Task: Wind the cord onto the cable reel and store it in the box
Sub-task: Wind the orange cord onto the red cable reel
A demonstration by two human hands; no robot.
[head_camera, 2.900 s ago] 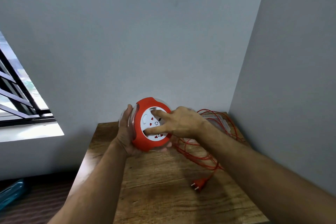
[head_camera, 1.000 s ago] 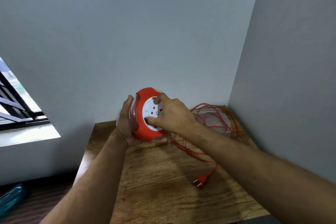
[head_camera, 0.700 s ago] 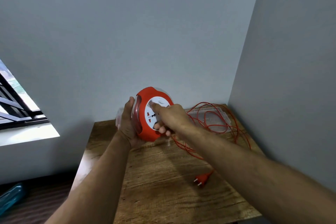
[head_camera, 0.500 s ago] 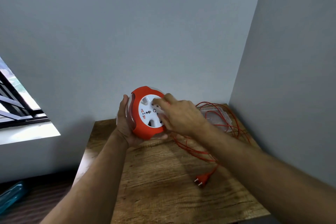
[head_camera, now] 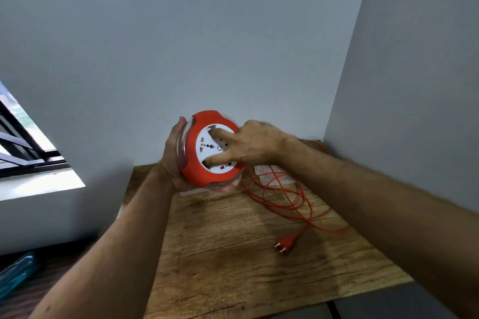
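A round orange cable reel (head_camera: 197,173) with a white socket face is held upright above the back of the wooden table (head_camera: 233,267). My left hand (head_camera: 172,160) cups its clear rear side from the left and below. My right hand (head_camera: 248,147) lies across the white face, with finger and thumb set in its recesses. The orange cord (head_camera: 287,197) runs from the reel's right side into loose loops on the table. Its plug (head_camera: 285,244) lies at the table's middle right. A clear plastic box (head_camera: 272,176) sits under the loops, partly hidden by my right forearm.
The table stands in a corner, with grey walls behind it and to the right. A barred window (head_camera: 23,142) is at the left. A blue object (head_camera: 15,272) lies on the dark floor at the lower left.
My right hand has turned on the reel's white face, and the socket markings have rotated. The cord loops have shifted a little. The reel stays in my left hand.
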